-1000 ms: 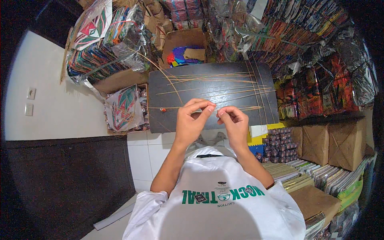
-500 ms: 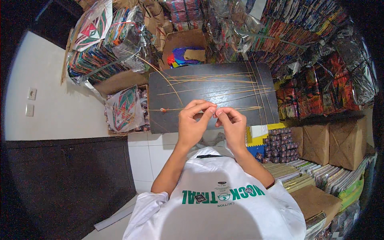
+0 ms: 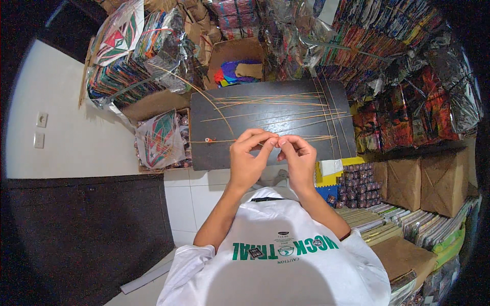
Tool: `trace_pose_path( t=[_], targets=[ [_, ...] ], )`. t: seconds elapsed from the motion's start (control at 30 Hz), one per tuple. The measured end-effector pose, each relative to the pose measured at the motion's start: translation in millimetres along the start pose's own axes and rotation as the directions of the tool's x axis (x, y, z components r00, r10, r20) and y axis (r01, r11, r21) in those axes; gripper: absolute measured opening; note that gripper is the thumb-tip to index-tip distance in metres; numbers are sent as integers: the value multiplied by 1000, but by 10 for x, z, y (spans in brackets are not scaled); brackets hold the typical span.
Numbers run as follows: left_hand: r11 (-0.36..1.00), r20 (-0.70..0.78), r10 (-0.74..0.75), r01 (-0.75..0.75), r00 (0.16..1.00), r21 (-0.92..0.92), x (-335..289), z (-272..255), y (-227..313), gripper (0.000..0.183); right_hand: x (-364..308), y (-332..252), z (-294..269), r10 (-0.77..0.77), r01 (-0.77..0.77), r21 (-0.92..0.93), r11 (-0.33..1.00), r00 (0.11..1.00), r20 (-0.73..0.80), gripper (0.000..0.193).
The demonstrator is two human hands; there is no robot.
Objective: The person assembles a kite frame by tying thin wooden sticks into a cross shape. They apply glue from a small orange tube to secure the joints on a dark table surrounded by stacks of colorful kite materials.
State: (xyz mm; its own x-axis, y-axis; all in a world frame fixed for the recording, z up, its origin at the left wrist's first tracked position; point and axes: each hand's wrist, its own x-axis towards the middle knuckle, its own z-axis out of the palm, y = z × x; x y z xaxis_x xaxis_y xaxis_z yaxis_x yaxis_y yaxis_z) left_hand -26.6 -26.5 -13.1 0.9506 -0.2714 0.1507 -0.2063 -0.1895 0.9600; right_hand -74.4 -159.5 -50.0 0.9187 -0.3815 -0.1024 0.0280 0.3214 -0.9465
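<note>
Over the near part of the dark table [image 3: 204, 158], my left hand [image 3: 248, 154] and my right hand [image 3: 298, 155] meet fingertip to fingertip. My left hand pinches a thin bamboo stick [image 3: 219, 141], which runs out leftward past the table's edge. The right thumb and forefinger are pressed together at the same spot; what lies between them is too small to make out. Several more thin bamboo sticks [image 3: 275, 103] lie across the table beyond my hands. A small orange-red spool [image 3: 208, 139] sits just left of my left hand, beside the held stick.
At the left stands a box holding a plastic-covered kite [image 3: 161, 140]. An open carton [image 3: 232, 53] with coloured material is behind the table. Wrapped stacks [image 3: 408, 109] crowd the right side. Small dark spools [image 3: 360, 186] are piled at the lower right, beside brown parcels [image 3: 441, 183].
Both hands have shifted very slightly to the right, and their fingertips are closer together. The loose sticks on the table lie as before.
</note>
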Motion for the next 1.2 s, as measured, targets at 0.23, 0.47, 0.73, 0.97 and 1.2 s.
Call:
trace_pose_path(
  t=[0.23, 0.47, 0.73, 0.97, 1.2],
  targets=[
    [999, -22, 47, -47, 999, -20, -9, 41, 14, 13, 7, -8, -26, -13, 13, -14, 1000, 1000, -2, 12],
    [999, -15, 30, -31, 999, -16, -4, 34, 33, 14, 7, -11, -23, -20, 19, -60, 998, 1000, -10, 11],
    [1000, -26, -3, 2, 1000, -23, -2, -6, -7, 13, 2, 3, -34, -80, 76, -82, 994, 996, -47, 6],
    [1000, -53, 23, -22, 998, 21, -14, 8, 14, 13, 1, -16, -25, -108, 94, -172, 981, 991, -73, 5],
    [999, -56, 38, -39, 998, -9, -23, 42, 2, 13, -6, 21, 8, -58, 52, -113, 992, 997, -51, 8]
  ],
)
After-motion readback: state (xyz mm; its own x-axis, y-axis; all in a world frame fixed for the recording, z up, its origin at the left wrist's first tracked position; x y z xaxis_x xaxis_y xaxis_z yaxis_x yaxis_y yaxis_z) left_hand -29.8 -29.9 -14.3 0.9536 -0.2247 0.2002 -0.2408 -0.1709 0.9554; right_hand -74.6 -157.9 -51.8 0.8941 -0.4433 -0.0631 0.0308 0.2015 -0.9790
